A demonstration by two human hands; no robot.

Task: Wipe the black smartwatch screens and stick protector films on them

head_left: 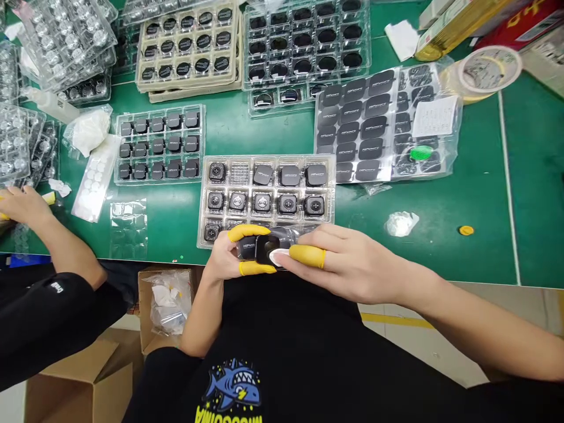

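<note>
My left hand [220,255] is closed on a small black square housing [263,247], gripping it between fingers in yellow finger cots. Beside the housing, in the same grip, is a strip of black printed labels [247,249], partly covered by my fingers. A white round piece [278,257] is pinched in my right hand [361,264], against the housing's dark face; one of this hand's fingers wears a yellow cot. Just beyond both hands lies a clear tray [268,157] of black square housings, some with printed labels on top. Its near row is partly hidden by my hands.
A smaller tray [205,141] of black pieces lies to the left. Label sheets [394,117] and a tape roll [484,70] lie to the right. Several trays of round discs [189,50] stand behind. At left, a co-worker's hand [26,205] rests near a yellow item.
</note>
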